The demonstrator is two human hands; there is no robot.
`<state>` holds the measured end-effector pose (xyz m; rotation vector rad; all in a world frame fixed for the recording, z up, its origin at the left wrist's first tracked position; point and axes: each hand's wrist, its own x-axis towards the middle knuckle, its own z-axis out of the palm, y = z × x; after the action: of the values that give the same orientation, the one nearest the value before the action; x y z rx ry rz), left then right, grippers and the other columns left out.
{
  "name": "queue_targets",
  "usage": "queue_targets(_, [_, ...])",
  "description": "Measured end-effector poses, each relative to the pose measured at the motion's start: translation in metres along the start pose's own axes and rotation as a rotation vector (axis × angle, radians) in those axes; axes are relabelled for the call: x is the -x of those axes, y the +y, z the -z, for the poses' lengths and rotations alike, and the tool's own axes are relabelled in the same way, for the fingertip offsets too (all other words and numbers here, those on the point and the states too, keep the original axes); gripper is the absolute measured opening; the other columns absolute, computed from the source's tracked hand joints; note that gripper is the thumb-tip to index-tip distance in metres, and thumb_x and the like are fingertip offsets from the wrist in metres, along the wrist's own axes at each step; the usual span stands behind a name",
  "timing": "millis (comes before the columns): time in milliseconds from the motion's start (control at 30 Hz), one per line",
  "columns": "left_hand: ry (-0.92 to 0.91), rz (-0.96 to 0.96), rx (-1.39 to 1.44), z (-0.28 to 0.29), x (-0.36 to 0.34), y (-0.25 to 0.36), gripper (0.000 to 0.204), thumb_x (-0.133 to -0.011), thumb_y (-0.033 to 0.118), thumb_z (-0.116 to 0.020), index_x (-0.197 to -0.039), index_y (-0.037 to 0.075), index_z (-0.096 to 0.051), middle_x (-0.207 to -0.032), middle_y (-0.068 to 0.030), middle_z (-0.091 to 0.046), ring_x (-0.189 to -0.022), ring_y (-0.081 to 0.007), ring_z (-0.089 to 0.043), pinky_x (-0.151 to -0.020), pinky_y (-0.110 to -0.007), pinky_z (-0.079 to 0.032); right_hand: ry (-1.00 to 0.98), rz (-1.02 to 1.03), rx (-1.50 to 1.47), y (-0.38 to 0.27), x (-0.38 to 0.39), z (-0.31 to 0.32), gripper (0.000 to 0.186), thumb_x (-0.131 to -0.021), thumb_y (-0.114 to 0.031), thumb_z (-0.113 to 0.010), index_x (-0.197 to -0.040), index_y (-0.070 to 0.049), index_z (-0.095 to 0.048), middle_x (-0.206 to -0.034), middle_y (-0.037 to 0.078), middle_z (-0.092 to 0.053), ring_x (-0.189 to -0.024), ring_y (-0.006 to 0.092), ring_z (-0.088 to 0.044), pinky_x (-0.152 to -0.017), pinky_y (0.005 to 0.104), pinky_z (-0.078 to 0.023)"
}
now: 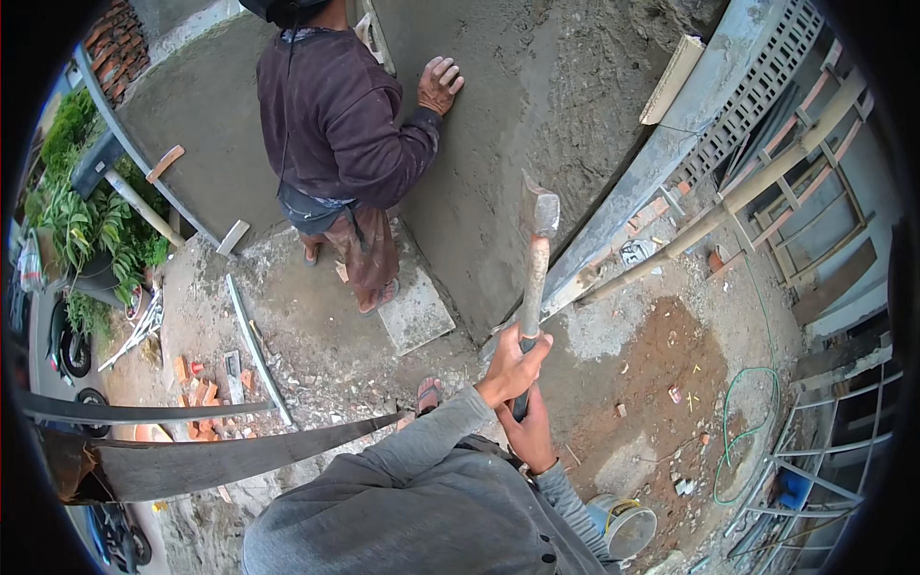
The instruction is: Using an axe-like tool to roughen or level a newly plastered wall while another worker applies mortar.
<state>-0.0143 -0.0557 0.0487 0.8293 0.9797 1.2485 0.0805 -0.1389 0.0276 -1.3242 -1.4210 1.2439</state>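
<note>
A hatchet [533, 278] with a grey metal head, a worn wooden shaft and a dark grip stands upright in front of me, its head raised toward the plastered wall. My left hand [516, 371] wraps round the shaft at the top of the dark grip. Just below it, my right hand [530, 428] is closed about the grip's lower end. Part of the grip is hidden behind my fingers. Wet-looking grey plaster covers the wall [479, 182] beyond the hatchet head; I cannot tell whether the head touches it.
A co-worker [350, 144] in a dark top stands ahead on the left, one hand against the wall. A bucket [631, 530] sits by my right arm. Broken bricks [199, 395], a metal bar [257, 350] and a green hose [738, 422] lie about. A bamboo ladder [738, 196] leans right.
</note>
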Motion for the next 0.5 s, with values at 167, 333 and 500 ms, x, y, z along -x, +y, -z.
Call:
queue_targets(167, [-0.182,-0.569,-0.287,-0.027,-0.013,0.034,0.020,-0.088,0.017,-0.058,-0.086,-0.003,-0.058,-0.065,-0.0054,-0.057,-0.058,-0.0129,-0.052,-0.057,-0.033,-0.044,0.261,0.251,0.079,-0.011,-0.044,0.008,0.044,-0.082,-0.009,-0.069,-0.120,0.005,-0.053,-0.105,0.014,-0.065,-0.100,0.0203,-0.062,-0.082,0.0329,-0.049])
queue_targets(333, [-0.122,-0.325,-0.128,-0.049,-0.026,0.061,0.024,-0.087,0.019,-0.058,-0.088,-0.005,-0.060,-0.068,-0.0062,-0.059,-0.066,-0.0130,-0.052,-0.062,-0.034,-0.043,0.415,0.339,0.232,-0.010,-0.073,0.018,0.045,-0.082,-0.011,-0.070,-0.120,0.004,-0.053,-0.106,0.015,-0.065,-0.100,0.0222,-0.063,-0.084,0.0358,-0.049])
queue_targets(500, [-0.163,-0.484,-0.070,-0.063,-0.026,0.092,0.017,-0.083,0.012,-0.059,-0.087,-0.004,-0.058,-0.064,-0.0101,-0.056,-0.062,-0.0151,-0.052,-0.058,-0.035,-0.042,0.292,0.238,0.471,0.032,-0.089,0.064,0.060,-0.086,-0.024,-0.070,-0.133,-0.001,-0.042,-0.130,0.012,-0.049,-0.117,0.0219,-0.049,-0.098,0.0376,-0.041])
